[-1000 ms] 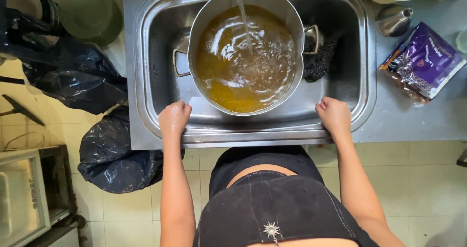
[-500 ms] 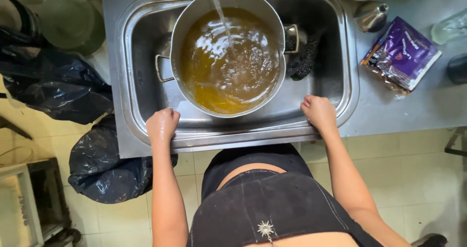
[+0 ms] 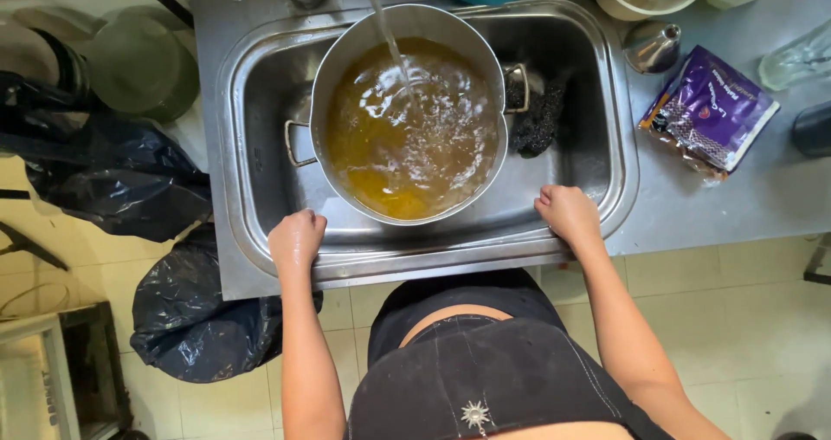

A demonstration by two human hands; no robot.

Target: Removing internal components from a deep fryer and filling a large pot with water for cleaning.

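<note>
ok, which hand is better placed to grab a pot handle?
Left, by a little. The left hand rests on the sink's front rim, close below the pot's left handle. The right hand is farther from the right handle, which sits toward the back beside the dark scrubber.

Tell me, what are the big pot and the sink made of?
Pot: looks like shiny metal, probably steel or aluminium; its grey wall gleams. Sink: likely stainless steel, with a brushed silver sheen and soft reflections. Both hands, left and right, rest on its front rim.
</note>
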